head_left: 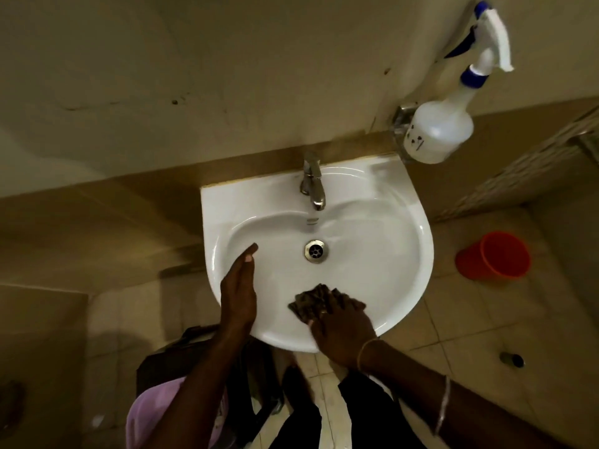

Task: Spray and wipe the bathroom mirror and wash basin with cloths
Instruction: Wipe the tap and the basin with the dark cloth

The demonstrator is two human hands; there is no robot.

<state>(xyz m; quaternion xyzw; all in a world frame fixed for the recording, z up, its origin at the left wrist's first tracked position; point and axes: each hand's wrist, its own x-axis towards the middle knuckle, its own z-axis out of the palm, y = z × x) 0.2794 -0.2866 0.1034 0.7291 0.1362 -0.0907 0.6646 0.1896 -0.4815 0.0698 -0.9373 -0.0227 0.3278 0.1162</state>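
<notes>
- Red cup [492, 259]: stands upright on the floor at the right, its open mouth in view.
- Floor [470, 319]: pale square tiles with darker joints.
- Wall [194, 76]: cream and smudged, with a few dark spots and a long faint streak at the left.
- Brown band [97, 202]: runs along under the cream wall.
- Bracket [402, 116]: shiny metal, fixed to the wall at upper right.
- Mosaic strip [518, 166]: slants across the right wall.
- Small dark round object [511, 359]: lies on the tiles at lower right, well apart from the cup; too small to identify.
</notes>
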